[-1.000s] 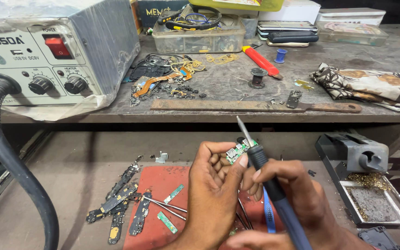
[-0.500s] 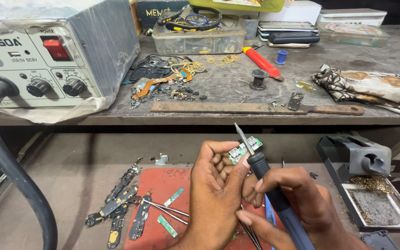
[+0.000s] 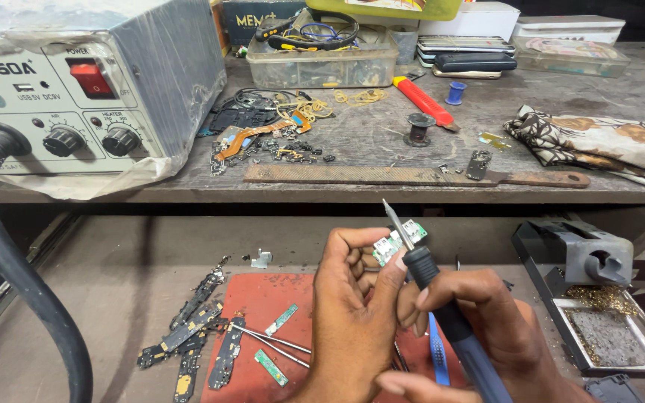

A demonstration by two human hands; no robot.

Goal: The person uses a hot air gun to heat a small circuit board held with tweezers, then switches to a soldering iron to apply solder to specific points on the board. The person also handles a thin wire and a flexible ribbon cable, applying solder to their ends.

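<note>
Your left hand (image 3: 352, 313) pinches a small green board (image 3: 397, 242) at lower centre of the frame, above the red mat (image 3: 263, 298). Your right hand (image 3: 487, 328) grips the soldering iron (image 3: 442, 306), its tip poking up just beside the board.

Left hand (image 3: 352, 313): raised, back toward camera, fingers curled inward, fingertips pinched together at top.
Right hand (image 3: 487, 321): just right of left, touching it, knuckles up, fingers wrapped in pen-style grip, index finger extended forward.
Wrists: both entering from bottom edge, angled upward.
</note>
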